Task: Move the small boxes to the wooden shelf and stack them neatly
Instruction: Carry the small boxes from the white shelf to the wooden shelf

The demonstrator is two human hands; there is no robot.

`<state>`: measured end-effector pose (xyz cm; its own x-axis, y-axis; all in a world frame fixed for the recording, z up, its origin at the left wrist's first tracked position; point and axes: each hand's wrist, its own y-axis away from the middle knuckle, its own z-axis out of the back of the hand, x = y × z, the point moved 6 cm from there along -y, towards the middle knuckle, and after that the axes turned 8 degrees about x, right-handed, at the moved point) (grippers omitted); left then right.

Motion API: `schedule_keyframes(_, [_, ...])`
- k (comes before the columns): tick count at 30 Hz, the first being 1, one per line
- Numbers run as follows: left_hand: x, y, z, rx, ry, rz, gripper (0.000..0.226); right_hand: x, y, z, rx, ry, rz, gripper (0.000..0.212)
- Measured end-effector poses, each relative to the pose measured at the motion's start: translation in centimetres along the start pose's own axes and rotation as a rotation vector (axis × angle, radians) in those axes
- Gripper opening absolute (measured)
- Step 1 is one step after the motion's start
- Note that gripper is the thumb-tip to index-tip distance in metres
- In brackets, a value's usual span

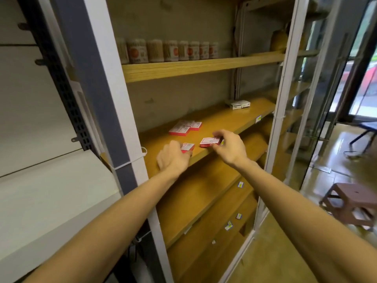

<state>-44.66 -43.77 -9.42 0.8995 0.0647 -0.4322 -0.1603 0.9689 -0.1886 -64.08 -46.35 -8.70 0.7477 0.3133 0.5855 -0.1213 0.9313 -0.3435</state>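
— On the left?
— Left hand (pixel 173 158) curled round a small red box (pixel 188 147), at the front edge of the wooden shelf (pixel 224 119).
— Behind it?
— A group of red boxes (pixel 185 128) lying flat, touching, further back on the same board.
— To the right?
— Right hand (pixel 227 147) pinching another red box (pixel 210 142), low over the shelf.
— Beyond?
— White boxes (pixel 238 104) at the far end. Jars (pixel 169 50) in a row one shelf up; contents too blurred to tell.

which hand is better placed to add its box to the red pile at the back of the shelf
Probably right. The right hand pinches a red box closer to the red pile; the left hand grips its box at the shelf front.
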Motion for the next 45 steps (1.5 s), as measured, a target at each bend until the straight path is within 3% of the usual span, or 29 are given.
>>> schedule_keyframes(6, [-0.1,-2.3,-1.1,-0.032,0.028,0.099,0.040,-1.3,-5.1,-2.1,0.182,0.057,-0.019,0.047])
schedule_keyframes(12, [-1.3,-6.3,-2.9,-0.082,0.100,0.165,0.052,-2.5,-11.6,-3.1,0.313,0.298,0.140,0.060])
schedule_keyframes(16, [-2.5,-11.2,-3.6,-0.055,0.065,0.220,0.069,-4.7,-16.7,-3.8,0.371,0.217,0.182,0.074])
schedule_keyframes(23, [-1.4,-16.1,-5.4,-0.003,0.047,0.398,0.076,-6.1,-21.3,-6.6,0.556,0.034,0.348,0.060])
schedule_keyframes(29, [-1.8,-17.0,-5.9,-0.050,-0.090,0.477,0.075,-5.4,-22.0,-8.5,0.527,0.039,0.410,0.053])
schedule_keyframes(33, [-2.1,-16.9,-5.5,-0.068,-0.112,0.485,0.082,-5.5,-22.4,-8.4,0.509,0.078,0.365,0.070])
schedule_keyframes(37, [-2.6,-15.1,-4.6,-0.113,-0.182,0.409,0.083,-5.4,-22.0,-7.8,0.485,0.065,0.353,0.077])
schedule_keyframes(45, [-2.4,-8.6,-2.6,-0.046,-0.332,0.239,0.091,-3.6,-18.0,-6.2,0.373,0.102,0.447,0.065])
